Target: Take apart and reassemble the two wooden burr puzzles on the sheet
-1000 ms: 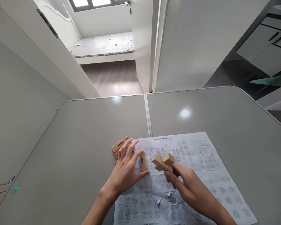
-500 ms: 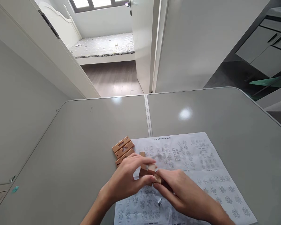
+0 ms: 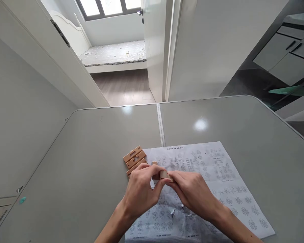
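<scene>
Grip: left hand (image 3: 142, 185) + right hand (image 3: 194, 189) pinching one block assembly (image 3: 163, 174) | visible slotted pieces (image 3: 130, 163): three | sheet (image 3: 218, 175): one

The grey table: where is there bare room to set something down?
Free table lies left of the numbered pieces, between the sheet and the far edge, and right of the sheet. It is crowded where the left hand and right hand hold wooden blocks, close beside those pieces.

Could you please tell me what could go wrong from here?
The held wooden pieces could slip, since the left hand and right hand grip them with fingertips. The left hand, close to the numbered blocks, might nudge them. The printed sheet looks torn in places and could rip further.
</scene>
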The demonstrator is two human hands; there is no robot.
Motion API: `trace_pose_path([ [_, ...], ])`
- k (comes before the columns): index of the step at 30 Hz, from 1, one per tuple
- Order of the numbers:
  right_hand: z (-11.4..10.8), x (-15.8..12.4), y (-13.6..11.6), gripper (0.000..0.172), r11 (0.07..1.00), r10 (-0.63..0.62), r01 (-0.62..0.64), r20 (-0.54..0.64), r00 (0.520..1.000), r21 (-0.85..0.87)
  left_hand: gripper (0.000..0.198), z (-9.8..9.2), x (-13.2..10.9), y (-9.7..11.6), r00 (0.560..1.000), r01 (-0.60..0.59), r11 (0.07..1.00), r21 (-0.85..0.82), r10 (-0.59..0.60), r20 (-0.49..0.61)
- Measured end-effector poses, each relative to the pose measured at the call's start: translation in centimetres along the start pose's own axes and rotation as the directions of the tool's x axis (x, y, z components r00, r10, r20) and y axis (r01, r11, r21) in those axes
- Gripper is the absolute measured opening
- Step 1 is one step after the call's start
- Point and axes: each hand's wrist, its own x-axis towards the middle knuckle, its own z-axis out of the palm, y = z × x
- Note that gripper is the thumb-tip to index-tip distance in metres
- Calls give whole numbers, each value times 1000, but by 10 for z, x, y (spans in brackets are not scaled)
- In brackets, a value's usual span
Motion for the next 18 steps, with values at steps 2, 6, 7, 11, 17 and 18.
trace_pose_path([
  [2, -1, 1, 1, 28, 999, -28, 27, -19, 999, -24, 14, 2, 1, 2, 1000, 21, 1000, -5, -21, -4],
  [6, -3, 2, 0, 30, 992, -81, 77, -40, 996, -97, 17, 1, 3, 7, 996, 91, 996, -15, -91, -5],
  [7, -4, 3, 0, 30, 990, -98, 92, -43, 994, -109, 17, 0, 4, 8, 995, 104, 995, -11, -104, 4],
  [11, -7, 2, 0, 28, 961, -209, 192, -68, 976, -201, 20, -7, 11, 9, 980, 186, 982, -16, -185, 67],
  [17, -17, 7, -5, 23, 887, -349, 294, -98, 932, -357, 32, -27, 28, 8, 928, 349, 913, -211, -305, 216],
  [18, -19, 9, -5, 23, 878, -367, 306, -106, 924, -369, 34, -30, 31, 7, 913, 379, 898, -221, -325, 247],
])
